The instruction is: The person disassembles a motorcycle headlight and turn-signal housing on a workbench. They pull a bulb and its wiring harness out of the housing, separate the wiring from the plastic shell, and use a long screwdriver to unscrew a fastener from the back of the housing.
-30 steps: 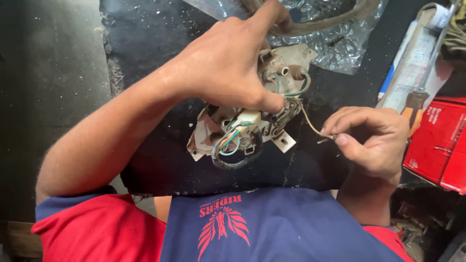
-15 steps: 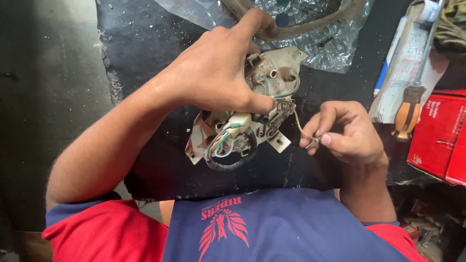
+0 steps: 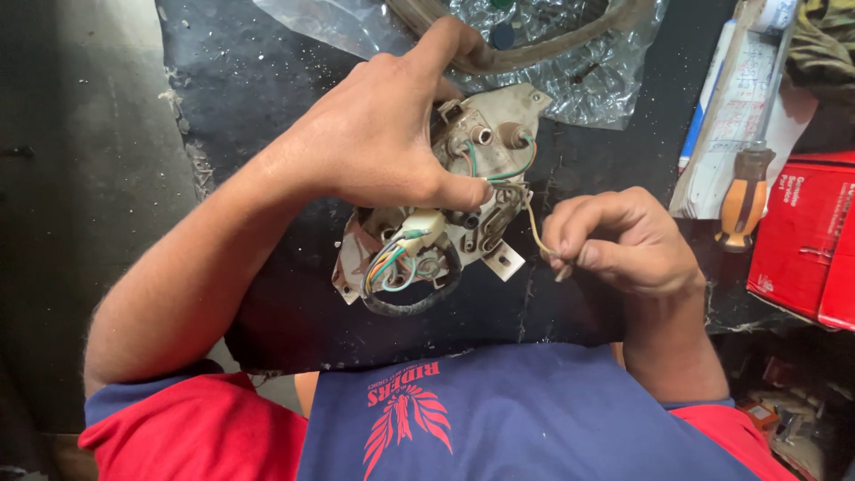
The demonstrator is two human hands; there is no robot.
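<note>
Two hands are working on one part, a dirty off-white housing [image 3: 445, 223] with wires, sitting near the middle of the dark bench [image 3: 232, 98], just off its near edge.

Nearest: right hand [image 3: 623, 245], fingers closed narrow, is pinching the loose end of one thin yellowish wire [image 3: 533, 227]. The wire is running from the pinch up-left into the housing. Left hand [image 3: 378, 134] is gripping the housing from above, fingers wrapped over the top, thumb pressing the side right where the wire is coming out.

One bundle of coloured wires [image 3: 387, 267] is showing at the housing's near end, ringed by one black sleeved cable [image 3: 419, 301]. Two round sockets are visible on the far half, with green wire looping by them.

Step in hand, as I read it: working that single wire at its terminal, pulling it free or feeding it in; can't tell which. Next move is calling for a steady hold on the housing and a straight pull along the wire, not sideways.

Right edge of the bench: one screwdriver [image 3: 744, 200] with an orange and black handle, one red box [image 3: 806, 240], one printed paper sheet [image 3: 739, 107]. Far edge: one clear plastic bag [image 3: 570, 80] with a tan hose [image 3: 534, 53] in it.
</note>
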